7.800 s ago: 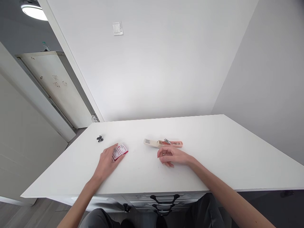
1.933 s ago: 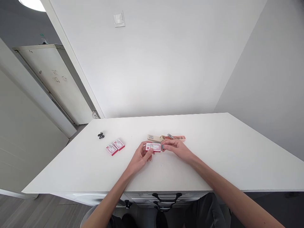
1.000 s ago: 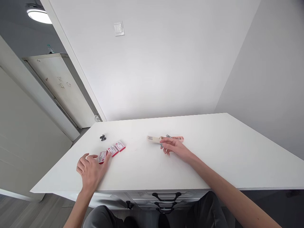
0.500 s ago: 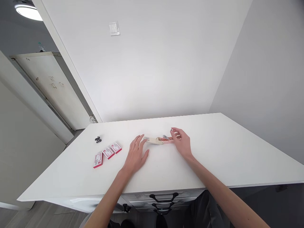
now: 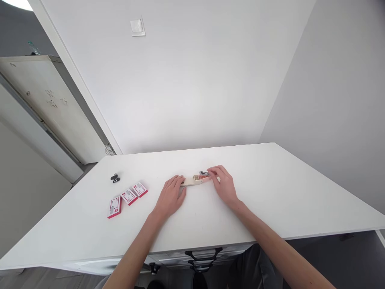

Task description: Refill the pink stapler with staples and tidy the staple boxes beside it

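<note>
A stapler (image 5: pixel 190 181) lies opened out on the white tabletop, its cream part to the left and its pink part to the right. A silvery metal piece (image 5: pixel 203 173) is raised above the pink part. My left hand (image 5: pixel 171 196) is over the cream end, fingers bent across it and thumb on the near side, holding it down. At the pink end, my right hand (image 5: pixel 223 186) has its thumb and fingers closed around the stapler near the metal piece. Its fingers hide that end, so the exact grip does not show.
Several small red-and-white boxes, one of them the nearest box (image 5: pixel 114 207), lie on the tabletop (image 5: pixel 270 192) left of my hands. Behind them is a small black object (image 5: pixel 114 178), perhaps a clip. A white wall (image 5: pixel 192 80) rises behind the table.
My left hand has moved further over the cream end. My right hand has come lower and closer onto the pink end. The camera view has shifted slightly.
</note>
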A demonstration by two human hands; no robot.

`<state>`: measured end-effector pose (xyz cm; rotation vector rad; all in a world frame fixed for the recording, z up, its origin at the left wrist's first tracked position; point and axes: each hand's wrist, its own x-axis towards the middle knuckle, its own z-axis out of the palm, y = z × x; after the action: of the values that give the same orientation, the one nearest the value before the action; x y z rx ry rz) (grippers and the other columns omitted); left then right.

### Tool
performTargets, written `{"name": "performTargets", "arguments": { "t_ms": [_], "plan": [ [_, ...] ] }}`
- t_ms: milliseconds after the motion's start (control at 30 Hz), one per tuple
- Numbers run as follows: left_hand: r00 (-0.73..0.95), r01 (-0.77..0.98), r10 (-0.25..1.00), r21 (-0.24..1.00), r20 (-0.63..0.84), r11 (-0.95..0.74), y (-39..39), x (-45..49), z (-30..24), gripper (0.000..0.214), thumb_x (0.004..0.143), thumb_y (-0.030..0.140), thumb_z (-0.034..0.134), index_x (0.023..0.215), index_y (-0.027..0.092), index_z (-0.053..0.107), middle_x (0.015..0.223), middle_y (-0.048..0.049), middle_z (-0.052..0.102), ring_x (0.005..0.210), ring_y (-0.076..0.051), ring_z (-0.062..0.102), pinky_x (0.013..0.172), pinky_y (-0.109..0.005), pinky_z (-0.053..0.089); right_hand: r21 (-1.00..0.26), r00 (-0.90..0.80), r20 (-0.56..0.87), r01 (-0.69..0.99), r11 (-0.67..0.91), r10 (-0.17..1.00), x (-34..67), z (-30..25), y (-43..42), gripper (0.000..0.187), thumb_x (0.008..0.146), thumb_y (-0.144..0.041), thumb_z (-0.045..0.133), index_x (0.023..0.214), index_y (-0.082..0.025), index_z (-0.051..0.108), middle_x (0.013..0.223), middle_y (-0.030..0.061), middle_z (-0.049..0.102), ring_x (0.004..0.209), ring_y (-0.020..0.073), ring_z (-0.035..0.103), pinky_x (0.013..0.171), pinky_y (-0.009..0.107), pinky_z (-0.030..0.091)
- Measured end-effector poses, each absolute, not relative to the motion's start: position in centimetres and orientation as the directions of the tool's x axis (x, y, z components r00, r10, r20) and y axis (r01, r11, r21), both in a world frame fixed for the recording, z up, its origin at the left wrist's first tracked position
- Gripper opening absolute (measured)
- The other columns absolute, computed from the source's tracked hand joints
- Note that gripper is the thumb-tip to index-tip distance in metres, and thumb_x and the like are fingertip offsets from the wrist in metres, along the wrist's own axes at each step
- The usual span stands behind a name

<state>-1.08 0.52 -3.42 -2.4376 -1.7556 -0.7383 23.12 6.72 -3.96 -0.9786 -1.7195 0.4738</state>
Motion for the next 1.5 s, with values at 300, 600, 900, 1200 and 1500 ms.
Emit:
{"name": "performTargets", "arguments": {
  "t_ms": [300, 600, 900, 1200, 1500],
  "plan": [
    [0.23, 0.91, 0.91, 0.254, 0.346, -0.326, 0.4, -1.0, -3.4, 0.037, 0.102, 0.031, 0.042, 0.136, 0.022, 0.053, 0.146, -0.0067, 0.059, 0.142, -0.027, 0.049, 0.116, -0.048, 0.042, -0.654, 0.046, 0.618, 0.583, 0.482, 0.785, 23.4, -4.6, 7.3, 0.023, 0.099, -0.041, 0.054, 0.111, -0.03, 0.071, 0.132, 0.0102, 0.05, 0.128, 0.0308, 0.043, 0.102, 0.051, 0.044],
    [0.256, 0.913, 0.9, 0.219, 0.352, -0.345, 0.2, -1.0, -3.3, 0.039, 0.103, 0.031, 0.041, 0.139, 0.021, 0.051, 0.153, -0.007, 0.053, 0.145, -0.026, 0.045, 0.117, -0.047, 0.041, -0.575, -0.064, 0.612, 0.648, 0.499, 0.788, 23.8, -5.6, 7.9, 0.028, 0.101, -0.041, 0.053, 0.11, -0.029, 0.076, 0.139, 0.0111, 0.054, 0.135, 0.0314, 0.042, 0.108, 0.055, 0.04],
    [0.282, 0.902, 0.862, 0.19, 0.421, -0.388, 0.2, -1.0, -3.2, 0.039, 0.102, 0.029, 0.04, 0.139, 0.023, 0.05, 0.157, -0.0057, 0.049, 0.145, -0.024, 0.045, 0.117, -0.047, 0.042, -0.731, -0.027, 0.483, 0.537, 0.42, 0.875, 24.1, -5.5, 8.1, 0.023, 0.096, -0.043, 0.058, 0.096, -0.026, 0.074, 0.142, 0.0093, 0.055, 0.133, 0.0326, 0.045, 0.105, 0.055, 0.04],
    [0.269, 0.903, 0.876, 0.212, 0.4, -0.375, 0.2, -1.0, -3.4, 0.037, 0.101, 0.03, 0.043, 0.136, 0.023, 0.053, 0.149, -0.0064, 0.057, 0.142, -0.025, 0.048, 0.116, -0.047, 0.043, -0.751, 0.03, 0.579, 0.409, 0.519, 0.815, 23.6, -3.3, 7.0, 0.023, 0.101, -0.043, 0.051, 0.096, -0.026, 0.067, 0.123, 0.0086, 0.07, 0.126, 0.0286, 0.053, 0.098, 0.048, 0.047],
    [0.236, 0.91, 0.902, 0.243, 0.362, -0.336, 0.3, -1.1, -3.5, 0.039, 0.1, 0.029, 0.043, 0.135, 0.023, 0.058, 0.145, -0.0061, 0.061, 0.143, -0.028, 0.048, 0.116, -0.05, 0.042, -0.858, 0.076, 0.474, 0.265, 0.441, 0.877, 23.5, -2.3, 6.1, 0.035, 0.103, -0.049, 0.043, 0.118, -0.026, 0.065, 0.101, 0.0062, 0.075, 0.094, 0.023, 0.069, 0.077, 0.037, 0.052]
  ]
}}
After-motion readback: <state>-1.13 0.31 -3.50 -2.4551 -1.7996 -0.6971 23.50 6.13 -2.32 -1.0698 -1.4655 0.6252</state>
